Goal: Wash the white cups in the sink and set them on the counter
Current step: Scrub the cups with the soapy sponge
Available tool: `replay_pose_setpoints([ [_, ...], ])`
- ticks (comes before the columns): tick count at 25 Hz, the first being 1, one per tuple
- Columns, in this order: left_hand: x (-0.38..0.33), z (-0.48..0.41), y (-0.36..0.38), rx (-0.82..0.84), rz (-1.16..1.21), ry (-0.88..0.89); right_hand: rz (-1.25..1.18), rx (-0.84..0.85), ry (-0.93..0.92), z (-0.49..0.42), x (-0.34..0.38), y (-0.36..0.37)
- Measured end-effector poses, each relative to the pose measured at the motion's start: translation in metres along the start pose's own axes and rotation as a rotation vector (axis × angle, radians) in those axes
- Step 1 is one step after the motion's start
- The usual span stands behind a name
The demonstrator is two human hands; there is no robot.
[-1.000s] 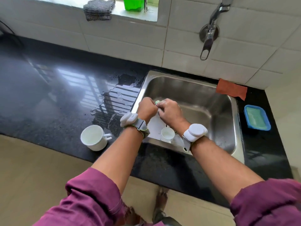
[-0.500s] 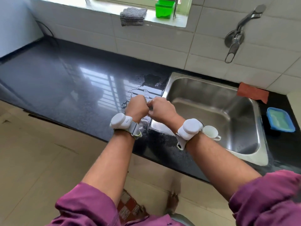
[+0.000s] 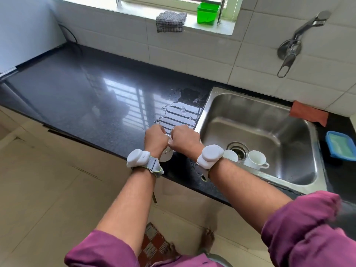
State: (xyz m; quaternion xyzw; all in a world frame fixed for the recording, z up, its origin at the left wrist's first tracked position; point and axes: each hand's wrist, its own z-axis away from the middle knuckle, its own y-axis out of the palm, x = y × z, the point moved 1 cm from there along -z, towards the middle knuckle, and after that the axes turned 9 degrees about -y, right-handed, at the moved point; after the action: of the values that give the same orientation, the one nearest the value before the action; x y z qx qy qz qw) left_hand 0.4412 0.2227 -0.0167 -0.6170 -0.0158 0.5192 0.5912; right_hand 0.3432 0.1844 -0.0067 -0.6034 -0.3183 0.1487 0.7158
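a white ceramic cup (image 3: 167,155) is between the two hands and mostly hidden by them, over the wet front edge of the black polished stone worktop (image 3: 92,97). whether its base touches the worktop cannot be told. the left hand (image 3: 155,138) is knuckles-up with its fingers curled down over the cup. the right hand (image 3: 184,138) is curled against the rim from the other side, so both hands grip it, fists touching. both bare forearms reach forward, purple sleeves (image 3: 308,228) pushed back, and each wrist carries one of two white strapped devices (image 3: 137,158).

just right of the right hand is the stainless steel sink (image 3: 250,112). in it, near that wrist and beside the drain (image 3: 238,152), stand two more white cups (image 3: 257,159), making three cups in all. farther right lie one orange cloth (image 3: 308,113) and one blue tray (image 3: 341,146). beyond the hands are one wall tap (image 3: 292,47), one checked cloth (image 3: 171,21) and one green tub (image 3: 208,13).
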Motion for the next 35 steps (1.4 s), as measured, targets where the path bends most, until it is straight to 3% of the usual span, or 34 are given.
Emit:
replay_pose_setpoints([
  [11,-0.024,-0.006,0.011,-0.062,0.063,0.069,-0.030,-0.100,0.049,-0.005,-0.028,-0.014],
  [15,-0.060,-0.007,0.025,-0.075,0.243,0.156,-0.080,-0.195,0.149,-0.005,-0.067,-0.045],
  [17,-0.073,-0.005,0.034,0.054,0.521,0.111,-0.106,-0.237,0.211,-0.003,-0.087,-0.060],
  [20,-0.100,0.006,0.058,0.433,0.909,-0.049,-0.168,-0.301,0.312,0.005,-0.127,-0.081],
  [26,-0.139,0.016,0.124,1.026,1.219,-0.289,-0.292,-0.397,0.489,0.024,-0.192,-0.102],
  [30,-0.171,0.026,0.155,1.105,1.313,-0.334,-0.305,-0.402,0.495,0.038,-0.227,-0.107],
  [35,-0.200,0.026,0.176,1.120,1.429,-0.430,-0.373,-0.422,0.296,0.053,-0.263,-0.131],
])
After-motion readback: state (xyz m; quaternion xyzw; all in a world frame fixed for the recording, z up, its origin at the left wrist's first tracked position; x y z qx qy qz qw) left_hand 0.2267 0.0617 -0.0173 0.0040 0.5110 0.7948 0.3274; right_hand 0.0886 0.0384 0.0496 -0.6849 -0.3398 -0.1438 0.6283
